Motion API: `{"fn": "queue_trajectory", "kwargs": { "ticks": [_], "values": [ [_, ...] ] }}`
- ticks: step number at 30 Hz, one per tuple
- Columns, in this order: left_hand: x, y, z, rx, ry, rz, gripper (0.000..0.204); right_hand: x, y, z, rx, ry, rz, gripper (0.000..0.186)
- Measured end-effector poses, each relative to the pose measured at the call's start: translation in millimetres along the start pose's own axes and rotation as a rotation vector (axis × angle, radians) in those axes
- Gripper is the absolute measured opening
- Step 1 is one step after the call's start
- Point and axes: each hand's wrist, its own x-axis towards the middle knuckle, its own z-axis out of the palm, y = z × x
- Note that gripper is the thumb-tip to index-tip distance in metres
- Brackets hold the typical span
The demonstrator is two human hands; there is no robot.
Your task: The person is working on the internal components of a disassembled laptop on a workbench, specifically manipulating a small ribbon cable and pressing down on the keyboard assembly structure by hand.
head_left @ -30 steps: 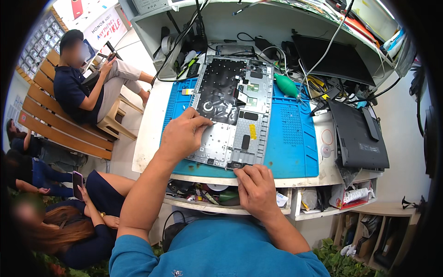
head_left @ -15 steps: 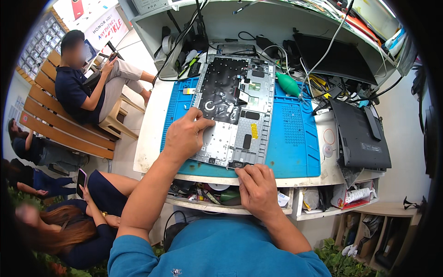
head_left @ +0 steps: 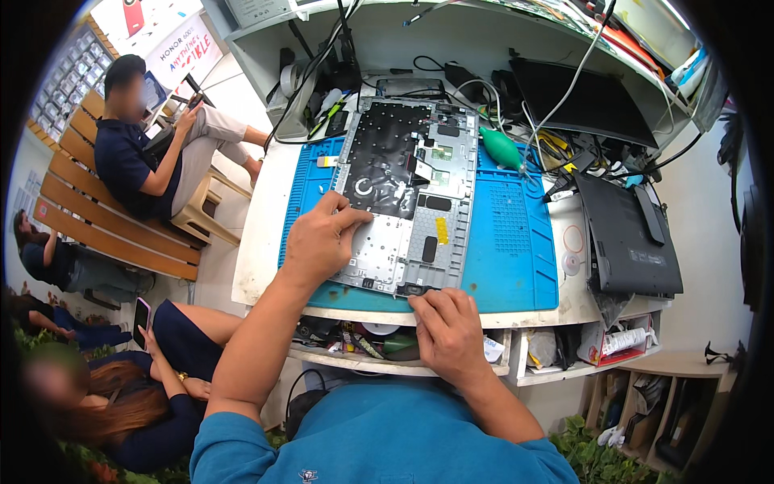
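A silver laptop chassis, its inner side up, lies tilted on the blue repair mat. Black film covers its upper left part, and a strip of yellow tape sits low on its right. My left hand is closed at the left edge, with a fingertip over the bare metal; its other fingertips are partly hidden. At the near edge, by the lower right corner, my right hand has its fingers curled and closed on the chassis rim.
A green air blower lies right of the chassis. Farther right are a dark laptop cover, tangled cables and a black screen. Under the worktop, an open drawer holds tools. People sit on the left, one on a wooden bench.
The chassis and both hands have barely shifted in the picture, along with the whole view. My hands keep their places on the chassis.
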Motion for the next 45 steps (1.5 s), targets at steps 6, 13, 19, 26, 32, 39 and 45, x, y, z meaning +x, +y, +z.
{"fn": "queue_trajectory", "kwargs": {
  "ticks": [6, 13, 19, 26, 32, 39, 45],
  "values": [
    [-4.7, 9.5, 5.7, 0.033, 0.032, -0.038, 0.017, 0.2, -0.2, -0.2, -0.015, -0.001, -0.005, 0.046],
    [-11.3, 29.4, 16.4, 0.087, 0.047, -0.197, 0.017, 2.0, -1.8, -1.4, -0.017, -0.002, -0.009, 0.043],
    [-8.3, 17.1, 13.6, 0.077, 0.040, -0.118, 0.018, 1.7, -0.7, -0.3, -0.014, 0.015, -0.020, 0.043],
    [10.5, -0.4, -3.1, 0.074, -0.077, 0.030, 0.024, 1.5, -1.0, -0.4, -0.019, 0.017, -0.018, 0.043],
    [18.3, -2.9, -9.6, 0.100, -0.135, 0.051, 0.030, 2.1, -1.7, -1.0, -0.012, 0.012, -0.014, 0.043],
    [30.9, -7.8, -7.4, 0.159, -0.140, 0.073, 0.030, 1.0, -0.6, -0.4, -0.017, 0.017, -0.011, 0.045],
    [39.8, -0.8, -20.2, 0.001, -0.074, 0.027, 0.022, 0.3, 0.4, -0.5, 0.001, 0.000, -0.004, 0.047]
  ]
}}
